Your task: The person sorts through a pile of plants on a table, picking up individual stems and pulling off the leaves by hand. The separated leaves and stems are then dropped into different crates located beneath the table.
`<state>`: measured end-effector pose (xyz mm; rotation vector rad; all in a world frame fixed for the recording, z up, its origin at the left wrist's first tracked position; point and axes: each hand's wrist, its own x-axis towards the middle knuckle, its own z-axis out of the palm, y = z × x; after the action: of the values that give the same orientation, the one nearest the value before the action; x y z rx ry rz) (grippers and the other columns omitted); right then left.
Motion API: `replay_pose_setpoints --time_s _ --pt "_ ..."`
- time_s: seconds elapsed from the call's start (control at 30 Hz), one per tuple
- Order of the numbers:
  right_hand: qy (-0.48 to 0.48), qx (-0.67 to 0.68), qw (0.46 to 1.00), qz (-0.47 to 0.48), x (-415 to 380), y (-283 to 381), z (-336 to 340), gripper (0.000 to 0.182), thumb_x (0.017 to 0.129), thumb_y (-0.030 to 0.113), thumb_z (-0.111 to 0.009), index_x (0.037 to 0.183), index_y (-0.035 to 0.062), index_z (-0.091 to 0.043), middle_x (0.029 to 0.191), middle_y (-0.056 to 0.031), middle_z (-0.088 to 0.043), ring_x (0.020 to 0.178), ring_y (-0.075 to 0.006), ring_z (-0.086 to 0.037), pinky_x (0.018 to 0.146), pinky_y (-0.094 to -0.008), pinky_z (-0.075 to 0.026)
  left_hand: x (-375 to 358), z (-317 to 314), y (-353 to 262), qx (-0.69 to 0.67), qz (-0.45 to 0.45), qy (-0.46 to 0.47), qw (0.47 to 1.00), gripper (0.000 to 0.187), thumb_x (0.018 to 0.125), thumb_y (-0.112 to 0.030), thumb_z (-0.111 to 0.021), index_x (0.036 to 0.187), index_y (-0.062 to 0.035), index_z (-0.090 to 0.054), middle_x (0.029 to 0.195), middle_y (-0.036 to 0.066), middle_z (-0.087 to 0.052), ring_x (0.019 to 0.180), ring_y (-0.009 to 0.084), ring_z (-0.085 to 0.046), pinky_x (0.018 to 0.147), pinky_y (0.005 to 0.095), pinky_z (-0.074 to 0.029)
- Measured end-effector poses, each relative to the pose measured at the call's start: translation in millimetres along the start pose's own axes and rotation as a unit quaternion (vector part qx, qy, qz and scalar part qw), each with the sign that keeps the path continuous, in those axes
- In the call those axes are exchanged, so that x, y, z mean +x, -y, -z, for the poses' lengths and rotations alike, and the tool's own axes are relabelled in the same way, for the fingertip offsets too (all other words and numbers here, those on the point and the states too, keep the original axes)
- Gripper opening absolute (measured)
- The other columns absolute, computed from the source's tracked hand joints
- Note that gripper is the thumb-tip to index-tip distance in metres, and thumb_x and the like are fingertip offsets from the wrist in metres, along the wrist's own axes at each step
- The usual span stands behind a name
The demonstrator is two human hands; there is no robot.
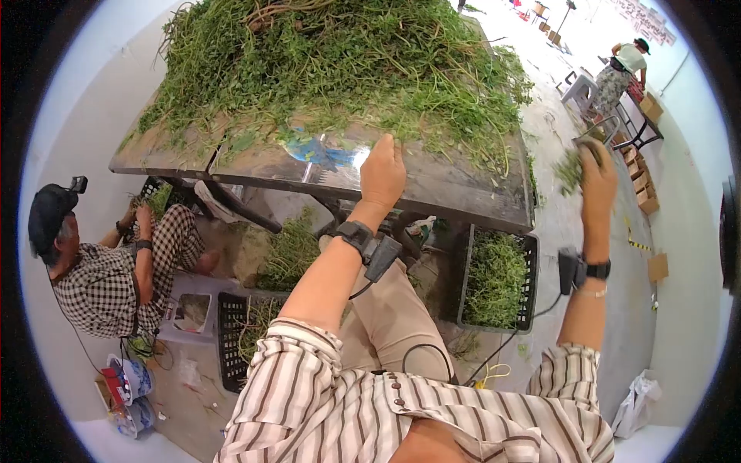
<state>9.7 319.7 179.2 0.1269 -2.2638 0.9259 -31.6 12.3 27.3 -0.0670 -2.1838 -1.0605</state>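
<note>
Right hand [599, 174] closed around green sprigs [570, 171], left hand [383, 174] curled by table [471, 193]

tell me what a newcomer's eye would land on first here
Probably the big heap of greens, spread across the far part of the table. Next, perhaps, the right hand, raised out past the table's right side with a small bunch of greens. After that, likely the seated person in checkered clothes at the left of the picture.
</note>
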Motion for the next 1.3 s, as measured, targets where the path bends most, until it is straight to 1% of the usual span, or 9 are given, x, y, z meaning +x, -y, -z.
replay_pose_setpoints --time_s 0.27,0.33,0.5,0.6,0.83,0.93,1.0,1.23,1.3 --pt "0.125 -0.260 0.950 -0.123 -96 -119 56 0.031 0.084 0.017 -0.057 0.111 0.0028 -0.060 0.105 -0.0155 -0.059 0.086 -0.0284 -0.059 0.080 -0.0335 -0.046 0 -1 4 -0.001 -0.001 0.004 1.000 0.020 0.093 -0.020 -0.045 0.093 -0.0004 -0.052 0.084 0.022 -0.058 0.077 0.0424 -0.056 0.065 0.0491 -0.045" --pt "0.118 -0.323 0.939 0.018 -112 -152 59 0.036 0.083 0.018 -0.060 0.116 0.0037 -0.058 0.117 -0.0182 -0.054 0.089 -0.0325 -0.059 0.079 -0.0363 -0.047 -1 -3 7 0.021 0.011 0.027 0.999 0.029 0.092 -0.020 -0.046 0.107 0.0033 -0.054 0.092 0.026 -0.060 0.084 0.0432 -0.057 0.070 0.0491 -0.046" --pt "0.044 -0.180 0.982 -0.017 -85 -109 30 0.029 0.088 0.025 -0.053 0.099 0.0016 -0.065 0.086 -0.0175 -0.065 0.083 -0.0322 -0.061 0.072 -0.0365 -0.046 3 -8 20 0.052 0.004 0.026 0.998 0.033 0.093 -0.022 -0.044 0.108 0.0053 -0.056 0.095 0.028 -0.060 0.089 0.0433 -0.056 0.076 0.0481 -0.045" --pt "0.039 -0.030 0.993 -0.108 -69 -73 15 0.034 0.088 0.032 -0.055 0.085 -0.0005 -0.065 0.066 -0.0069 -0.061 0.060 -0.0165 -0.056 0.058 -0.0300 -0.044 2 2 4 0.052 -0.015 0.018 0.998 0.027 0.094 -0.023 -0.045 0.091 -0.0005 -0.058 0.082 0.023 -0.059 0.077 0.0431 -0.056 0.066 0.0491 -0.042" --pt "0.082 0.118 0.980 -0.137 -48 -89 -12 0.041 0.089 0.036 -0.055 0.075 -0.0028 -0.059 0.059 0.0009 -0.053 0.055 -0.0097 -0.051 0.051 -0.0275 -0.039 4 0 4 0.045 -0.016 0.009 0.999 0.026 0.094 -0.023 -0.044 0.083 -0.0024 -0.056 0.076 0.021 -0.058 0.072 0.0420 -0.055 0.062 0.0490 -0.040" --pt "0.082 0.058 0.992 -0.073 -57 -96 -49 0.039 0.088 0.033 -0.053 0.073 -0.0017 -0.059 0.058 -0.0058 -0.055 0.054 -0.0182 -0.051 0.052 -0.0314 -0.040 2 4 -3 0.040 -0.008 0.001 0.999 0.027 0.094 -0.022 -0.044 0.081 -0.0011 -0.054 0.076 0.021 -0.058 0.072 0.0426 -0.054 0.063 0.0492 -0.040" --pt "0.081 -0.038 0.987 0.137 -65 -104 -83 0.032 0.088 0.030 -0.051 0.076 0.0017 -0.059 0.068 -0.0168 -0.058 0.062 -0.0328 -0.055 0.057 -0.0391 -0.042 2 4 -1 0.017 -0.020 -0.010 1.000 0.026 0.094 -0.022 -0.045 0.082 0.0001 -0.053 0.079 0.022 -0.058 0.077 0.0433 -0.054 0.064 0.0490 -0.040" --pt "0.062 -0.140 0.988 0.008 -84 -58 -103 0.026 0.091 0.026 -0.046 0.077 0.0044 -0.050 0.077 -0.0180 -0.055 0.075 -0.0407 -0.053 0.062 -0.0475 -0.041 0 5 5 0.033 -0.045 -0.086 0.995 0.023 0.094 -0.018 -0.045 0.099 0.0024 -0.055 0.087 0.022 -0.059 0.079 0.0435 -0.053 0.068 0.0449 -0.042" --pt "0.059 -0.131 0.989 0.020 -84 -60 -102 0.026 0.091 0.026 -0.046 0.077 0.0042 -0.050 0.078 -0.0176 -0.055 0.074 -0.0402 -0.052 0.062 -0.0468 -0.041 -1 18 -5 -0.045 0.045 0.018 0.998 0.023 0.096 -0.018 -0.044 0.099 0.0021 -0.055 0.085 0.020 -0.059 0.076 0.0402 -0.054 0.067 0.0430 -0.043"
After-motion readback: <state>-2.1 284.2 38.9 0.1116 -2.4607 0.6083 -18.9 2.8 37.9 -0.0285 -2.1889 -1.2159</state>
